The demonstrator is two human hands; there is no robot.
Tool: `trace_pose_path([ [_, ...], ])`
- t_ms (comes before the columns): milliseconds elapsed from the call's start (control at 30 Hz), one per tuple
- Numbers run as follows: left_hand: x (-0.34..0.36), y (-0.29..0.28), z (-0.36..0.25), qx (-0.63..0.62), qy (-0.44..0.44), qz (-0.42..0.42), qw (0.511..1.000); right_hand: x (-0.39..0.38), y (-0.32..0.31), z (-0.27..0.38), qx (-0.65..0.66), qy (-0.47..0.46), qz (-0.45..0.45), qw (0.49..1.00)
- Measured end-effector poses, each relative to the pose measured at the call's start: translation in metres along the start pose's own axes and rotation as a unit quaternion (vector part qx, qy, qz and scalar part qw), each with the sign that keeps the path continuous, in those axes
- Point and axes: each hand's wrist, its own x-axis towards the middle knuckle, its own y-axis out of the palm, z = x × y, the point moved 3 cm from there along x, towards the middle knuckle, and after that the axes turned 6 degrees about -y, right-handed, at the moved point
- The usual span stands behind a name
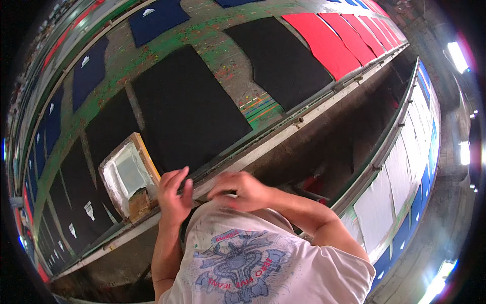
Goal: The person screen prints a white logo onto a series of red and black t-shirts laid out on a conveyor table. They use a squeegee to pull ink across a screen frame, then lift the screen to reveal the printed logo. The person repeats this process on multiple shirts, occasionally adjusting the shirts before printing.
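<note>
Framed screen [130, 171] — over black fabric [114, 120] — near both hands [173, 196].

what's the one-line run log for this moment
left hand: near screen, nothing visibly held | right hand: by shirt, grip unclear | screen: at table edge

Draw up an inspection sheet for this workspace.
Surface: long green table, stained and flecked with colour.
Job's things: black fabric panels laid flat; wood-framed screen at the near edge.
Clutter: dim objects below table level, unidentifiable.
Grips: left hand beside the wood-framed screen, fingers apart, nothing seen held; right hand curled, blurred, contents unclear.
Cables: nothing seen.
Surroundings: red panels farther along; second table at right bearing pale panels; lit lamps beyond.
</note>
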Motion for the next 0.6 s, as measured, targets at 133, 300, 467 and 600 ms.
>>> trace_pose_path([
  [133,0.034,0.056,-0.026,0.084,0.069,0.031,0.994,-0.049,-0.058,-0.032,-0.295,0.133,-0.109,0.94],
  [300,0.071,0.102,-0.035,0.14,0.134,0.081,0.978,-0.074,-0.099,-0.059,-0.445,0.305,-0.008,0.842],
  [467,0.092,0.137,-0.041,0.23,0.134,0.136,0.954,-0.067,-0.12,-0.074,-0.491,0.353,0.085,0.792],
  [600,0.106,0.155,-0.044,0.283,0.049,0.162,0.944,-0.063,-0.121,-0.074,-0.517,0.336,0.095,0.782],
])
